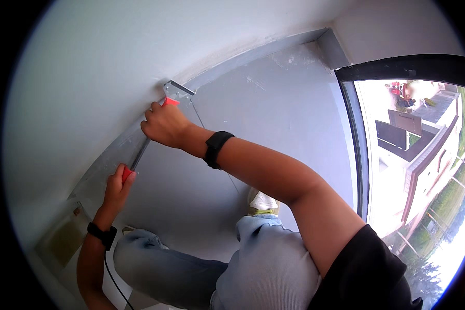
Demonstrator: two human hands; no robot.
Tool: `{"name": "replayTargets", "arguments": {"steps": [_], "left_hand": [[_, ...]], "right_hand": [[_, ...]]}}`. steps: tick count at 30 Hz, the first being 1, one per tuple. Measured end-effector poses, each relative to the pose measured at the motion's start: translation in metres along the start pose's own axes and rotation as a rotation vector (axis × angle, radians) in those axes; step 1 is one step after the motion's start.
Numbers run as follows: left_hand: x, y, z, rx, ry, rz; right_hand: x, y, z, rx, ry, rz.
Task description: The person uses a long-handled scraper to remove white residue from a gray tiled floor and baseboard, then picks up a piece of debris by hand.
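Observation:
A long-handled scraper (176, 92) runs along the foot of the wall, with a wide metal head, a thin grey shaft and red grip parts. Its head touches the corner where the floor meets the grey skirting. My right hand (164, 124) is closed round the tool just below the head, beside a red part. Lower down the shaft, my left hand (120, 187) grips the red handle end. The fingers of both hands partly hide the tool.
Grey floor tiles (289, 113) with pale smudges spread under me, meeting grey skirting (113, 155) and a white wall (103, 62). A dark-framed window (352, 150) stands at right, with buildings outside. My shoe (263, 202) rests on the floor; a thin black cable (113, 281) hangs from my left wristband.

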State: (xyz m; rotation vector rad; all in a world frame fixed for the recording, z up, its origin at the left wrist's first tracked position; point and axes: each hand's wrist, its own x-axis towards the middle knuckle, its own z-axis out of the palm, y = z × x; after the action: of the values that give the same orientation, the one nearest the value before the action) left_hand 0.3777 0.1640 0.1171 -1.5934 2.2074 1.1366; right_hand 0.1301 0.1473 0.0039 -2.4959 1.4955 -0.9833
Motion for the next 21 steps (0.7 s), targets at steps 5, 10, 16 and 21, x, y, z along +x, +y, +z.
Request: {"name": "replayTargets", "arguments": {"steps": [5,10,16,21], "left_hand": [[-0.003,0.043,0.023,0.09,0.054,-0.062],[0.01,0.078,0.032,0.04,0.003,-0.008],[0.031,0.121,0.055,0.086,0.105,0.19],[0.026,0.163,0.096,-0.352,-0.095,-0.198]], "right_hand": [[-0.019,0.016,-0.001,0.066,0.064,0.119],[-0.039,0.037,-0.021,0.01,0.123,0.188],[-0.061,0.068,-0.053,0.028,0.391,0.325],[-0.089,0.075,-0.073,0.153,0.339,0.333]]}}
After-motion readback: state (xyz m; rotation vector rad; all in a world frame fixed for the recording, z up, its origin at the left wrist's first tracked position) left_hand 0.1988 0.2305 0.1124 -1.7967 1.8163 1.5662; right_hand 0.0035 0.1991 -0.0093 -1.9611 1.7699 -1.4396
